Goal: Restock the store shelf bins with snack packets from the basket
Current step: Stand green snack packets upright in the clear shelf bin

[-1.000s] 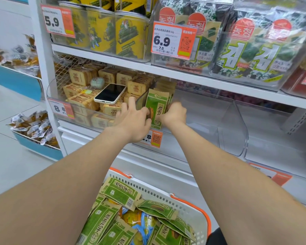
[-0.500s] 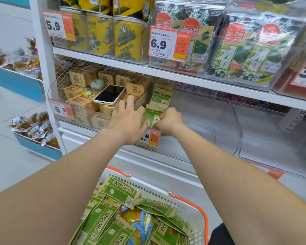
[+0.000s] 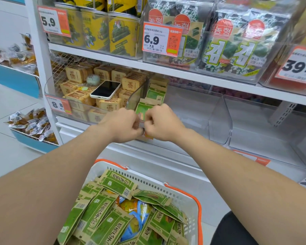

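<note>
- The front green packet (image 3: 142,110) had dropped from held-up to standing low in the clear bin (image 3: 219,119), between the two hands, with more of its kind behind it.
- The left hand (image 3: 123,124) and right hand (image 3: 163,123) had curled tight at its lower corners, by the bin's front lip; could not tell whether fingertips still pinched it.
- Judged: this packet was seated, and letting go came next.
- The basket (image 3: 184,193) sat below the wrists: perforated white plastic, orange handle (image 3: 199,209), piled with flat, matte, kraft-edged spare packets (image 3: 102,209). Plenty remained.
- The bin walls were glossy and rigid.
</note>
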The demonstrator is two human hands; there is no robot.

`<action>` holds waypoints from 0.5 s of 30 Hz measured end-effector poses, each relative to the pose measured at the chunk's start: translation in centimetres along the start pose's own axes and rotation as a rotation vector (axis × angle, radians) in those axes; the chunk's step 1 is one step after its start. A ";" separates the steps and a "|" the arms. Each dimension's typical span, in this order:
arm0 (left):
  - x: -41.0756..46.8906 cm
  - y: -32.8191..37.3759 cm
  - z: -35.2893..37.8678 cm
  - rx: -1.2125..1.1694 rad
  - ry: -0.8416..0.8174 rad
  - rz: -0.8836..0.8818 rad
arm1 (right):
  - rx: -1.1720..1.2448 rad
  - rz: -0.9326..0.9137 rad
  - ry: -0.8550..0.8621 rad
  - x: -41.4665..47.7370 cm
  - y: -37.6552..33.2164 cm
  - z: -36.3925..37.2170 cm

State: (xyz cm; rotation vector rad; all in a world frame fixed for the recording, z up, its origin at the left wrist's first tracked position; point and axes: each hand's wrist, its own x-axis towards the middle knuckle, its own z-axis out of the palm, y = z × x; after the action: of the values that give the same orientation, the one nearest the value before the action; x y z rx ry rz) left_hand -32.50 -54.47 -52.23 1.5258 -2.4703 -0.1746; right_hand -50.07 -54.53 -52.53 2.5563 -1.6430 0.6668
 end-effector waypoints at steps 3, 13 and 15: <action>-0.3 -0.4 1.5 -0.011 -0.333 -0.042 | -0.049 -0.069 -0.420 -2.1 -0.5 0.5; -0.6 2.8 4.6 0.134 -0.825 -0.110 | -0.483 -0.296 -1.083 -9.3 -0.6 9.6; -0.2 3.2 4.8 0.173 -0.813 -0.087 | -0.449 -0.362 -1.083 -10.5 -0.9 11.3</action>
State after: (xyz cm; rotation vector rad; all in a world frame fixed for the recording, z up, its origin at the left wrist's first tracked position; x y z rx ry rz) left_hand -36.42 -52.91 -56.17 1.9119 -3.0718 -0.7462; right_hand -49.19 -47.95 -66.50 2.8080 -1.1180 -1.1529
